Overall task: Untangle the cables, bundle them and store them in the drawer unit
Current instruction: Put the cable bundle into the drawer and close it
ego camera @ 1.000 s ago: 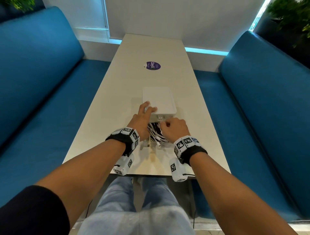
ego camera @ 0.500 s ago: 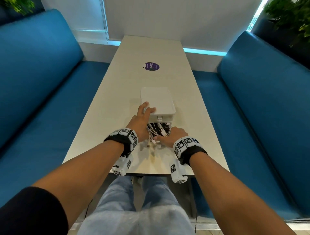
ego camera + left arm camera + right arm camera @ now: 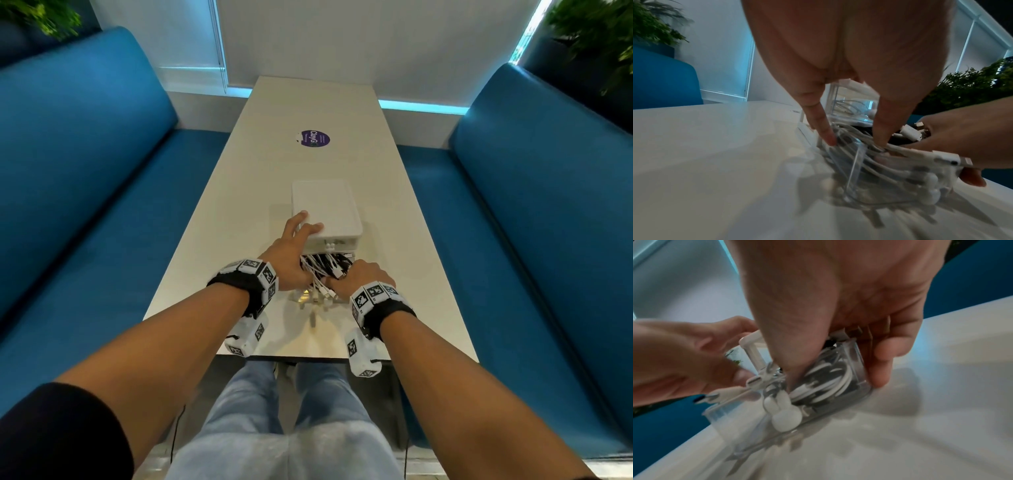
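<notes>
Now my left hand (image 3: 291, 253) rests flat on the drawer unit (image 3: 325, 209); my right hand (image 3: 366, 277) grips the cables (image 3: 325, 270) in its clear open drawer (image 3: 857, 369).

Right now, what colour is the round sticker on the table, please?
Purple sticker; head view.

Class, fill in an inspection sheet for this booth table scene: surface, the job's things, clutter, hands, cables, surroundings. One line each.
Surface: pale table, glossy, with a purple sticker.
Job's things: white drawer unit with its clear drawer pulled out and packed with cables.
Clutter: nothing seen.
Hands: left hand rests on the unit's top, fingers straight; right hand grips the drawer's front, thumb inside on the cables.
Cables: cables, white and black, coiled in the drawer, plugs sticking over its rim.
Surroundings: blue benches on both sides, plants in the corners.
</notes>
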`<state>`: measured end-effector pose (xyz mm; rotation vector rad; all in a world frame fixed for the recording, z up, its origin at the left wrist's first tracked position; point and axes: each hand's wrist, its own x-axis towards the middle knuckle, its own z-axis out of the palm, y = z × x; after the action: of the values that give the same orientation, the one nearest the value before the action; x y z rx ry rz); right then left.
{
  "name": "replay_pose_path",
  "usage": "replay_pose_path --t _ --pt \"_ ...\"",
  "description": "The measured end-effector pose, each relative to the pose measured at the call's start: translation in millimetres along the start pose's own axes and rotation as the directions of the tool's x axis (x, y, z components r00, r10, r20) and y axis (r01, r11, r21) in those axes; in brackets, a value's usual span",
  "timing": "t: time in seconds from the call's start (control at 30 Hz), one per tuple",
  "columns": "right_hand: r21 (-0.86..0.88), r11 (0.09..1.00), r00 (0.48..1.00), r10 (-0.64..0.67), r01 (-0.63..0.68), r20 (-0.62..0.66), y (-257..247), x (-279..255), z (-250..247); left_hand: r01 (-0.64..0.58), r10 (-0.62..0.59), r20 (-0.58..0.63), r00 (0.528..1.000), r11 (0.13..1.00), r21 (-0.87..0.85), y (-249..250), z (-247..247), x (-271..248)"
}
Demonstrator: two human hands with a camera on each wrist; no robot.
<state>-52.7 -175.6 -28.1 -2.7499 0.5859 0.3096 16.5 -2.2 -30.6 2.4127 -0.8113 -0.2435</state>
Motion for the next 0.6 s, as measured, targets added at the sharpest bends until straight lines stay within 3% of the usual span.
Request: replay_pose_path --t 0.27,0.4,0.47,0.6 --pt "0.131 0.99 0.982 -0.082 0.06 0.171 18 10 1 0.106 -0.082 -0.134 0.988 0.977 0.185 14 23 5" --pt "0.13 0.989 0.963 -0.098 0.067 0.251 21 11 -4 0.101 -0.063 -0.17 0.983 0.969 0.224 15 24 10" --pt "0.09 0.994 0.97 -0.085 0.066 0.229 16 11 -3 0.096 -0.055 -0.174 0.983 0.965 0.242 17 24 10" --pt "0.079 0.997 0.999 0.003 -0.007 0.052 2 10 13 0.104 -0.061 -0.167 0.984 0.96 0.262 16 26 8"
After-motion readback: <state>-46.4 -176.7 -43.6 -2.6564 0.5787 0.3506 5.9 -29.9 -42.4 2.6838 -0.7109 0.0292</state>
